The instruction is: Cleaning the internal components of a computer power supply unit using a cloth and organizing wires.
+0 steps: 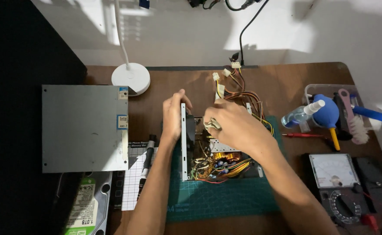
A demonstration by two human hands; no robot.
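opened grey metal power supply case [208,152] looked heavy, rigid; left hand [172,115] clamped its steel wall, right hand [232,126] gripped inside

At left, 2 small blue-and-white stickers [122,107] sit on the grey metal panel [84,128]; lower left, a green-and-white label [83,209] covers the hard drive [101,191].

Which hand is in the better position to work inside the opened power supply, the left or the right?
Probably the right hand: it is already over the open power supply, its fingers bent down toward the parts inside. The left hand grips the upright metal side wall, apparently steadying the case.
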